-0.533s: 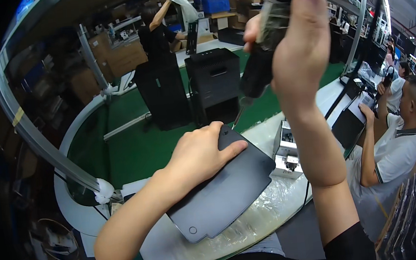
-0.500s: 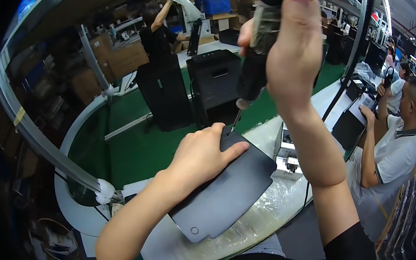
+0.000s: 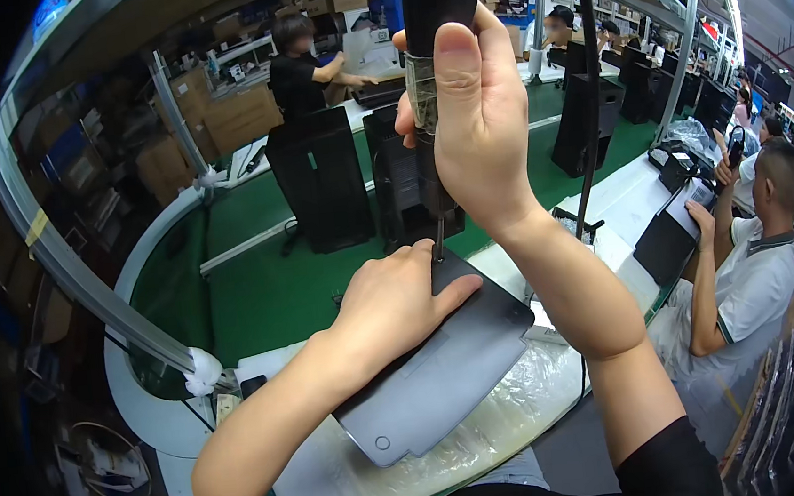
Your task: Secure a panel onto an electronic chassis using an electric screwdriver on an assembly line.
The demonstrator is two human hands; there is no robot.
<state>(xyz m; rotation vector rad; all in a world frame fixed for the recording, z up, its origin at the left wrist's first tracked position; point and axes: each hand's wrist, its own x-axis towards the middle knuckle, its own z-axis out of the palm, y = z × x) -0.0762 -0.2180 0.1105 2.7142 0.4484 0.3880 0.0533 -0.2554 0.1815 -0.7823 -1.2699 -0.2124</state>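
while one hand (image 3: 481, 132) grips one screwdriver (image 3: 422, 95), another (image 3: 389, 291) holds one panel (image 3: 454, 361).

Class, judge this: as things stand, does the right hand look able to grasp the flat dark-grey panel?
Probably not: the right hand is wrapped around a black cylindrical driver, while the left hand covers part of the flat dark-grey panel.

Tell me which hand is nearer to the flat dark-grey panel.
Left. The left hand touches the flat dark-grey panel at its far end; the right hand is raised above that end, wrapped around a black cylindrical screwdriver whose metal bit points down at it.
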